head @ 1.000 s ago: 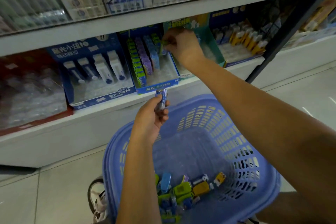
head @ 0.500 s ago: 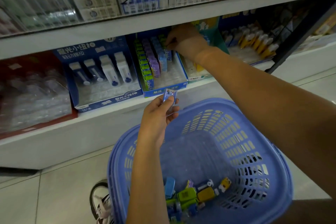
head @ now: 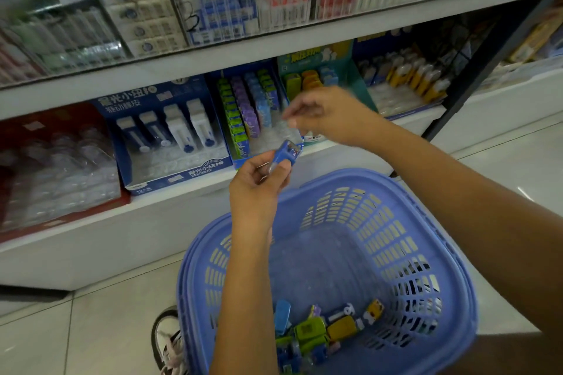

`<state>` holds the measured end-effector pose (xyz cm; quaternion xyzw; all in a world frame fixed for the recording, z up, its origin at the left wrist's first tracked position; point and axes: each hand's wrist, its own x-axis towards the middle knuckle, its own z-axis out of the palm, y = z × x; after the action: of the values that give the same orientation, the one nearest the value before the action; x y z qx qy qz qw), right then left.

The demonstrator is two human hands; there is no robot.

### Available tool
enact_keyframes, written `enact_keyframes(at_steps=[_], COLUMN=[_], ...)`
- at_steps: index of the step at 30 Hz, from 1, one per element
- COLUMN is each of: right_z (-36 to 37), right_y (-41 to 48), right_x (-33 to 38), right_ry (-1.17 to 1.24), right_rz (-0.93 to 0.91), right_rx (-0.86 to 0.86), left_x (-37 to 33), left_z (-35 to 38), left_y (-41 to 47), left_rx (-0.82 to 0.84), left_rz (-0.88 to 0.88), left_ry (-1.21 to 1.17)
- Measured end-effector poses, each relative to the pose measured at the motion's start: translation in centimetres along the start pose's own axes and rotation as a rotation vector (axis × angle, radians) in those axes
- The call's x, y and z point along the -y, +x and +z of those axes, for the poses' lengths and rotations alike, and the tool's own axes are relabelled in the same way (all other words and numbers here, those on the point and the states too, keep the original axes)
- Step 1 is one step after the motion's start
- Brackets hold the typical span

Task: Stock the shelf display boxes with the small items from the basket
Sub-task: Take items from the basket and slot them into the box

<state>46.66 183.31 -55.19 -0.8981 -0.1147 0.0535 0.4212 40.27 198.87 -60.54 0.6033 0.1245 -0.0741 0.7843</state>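
- Blue plastic basket (head: 441, 253) sits low in front of the white shelf (head: 91, 222). A heap of small items (head: 316, 330) (green, yellow and blue ones) lies in its near corner.
- Left hand (head: 259, 186) is raised above the basket's far rim. Its grip is clenched on one small blue item (head: 288, 151), pinched between thumb and fingers just in front of the shelf edge.
- Right hand (head: 330, 114) hovers before the display box (head: 274, 132), above the left hand and apart from it. It is motion-blurred, so I cannot tell whether its grip holds anything.
- That display box stands on the shelf with rows of green, purple and blue items along its left side. The right part of its clear tray shows bare slots.
- Just to its right, a teal box (head: 316, 56) holds yellow-green and orange pieces at the back.
- A laced shoe (head: 167, 335) shows on the floor beside the basket.
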Motion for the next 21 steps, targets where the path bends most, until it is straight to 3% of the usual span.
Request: enact_keyframes(at_steps=[3,7,14,17,21], right_z=[-0.5,-1.1,-2.2,-4.7,-9.4], right_y=[-3.8,-5.8,-7.1,-6.5,-5.2], right_x=[-0.5,-1.3,-2.8,-5.2,-9.2], right_ry=[-0.072,-0.321,-0.164,-0.216,-0.261], right_rz=[-0.016,-0.016,-0.039,0.048,0.150], right_rx=[0.122,0.037,0.099,-0.043,-0.404], left_x=[-0.4,-0.9,-1.3,-0.8,0.1], left_z=[0.7,2.1,6.0,7.6,9.6], left_y=[-0.3,-0.8,-0.8,-0.4,1.1], left_rx=[-0.016,-0.004,0.146,0.149,0.229], left_rz=[0.097,0.214,0.360,0.484,0.564], left_ry=[0.196,0.367,0.477,0.586,0.852])
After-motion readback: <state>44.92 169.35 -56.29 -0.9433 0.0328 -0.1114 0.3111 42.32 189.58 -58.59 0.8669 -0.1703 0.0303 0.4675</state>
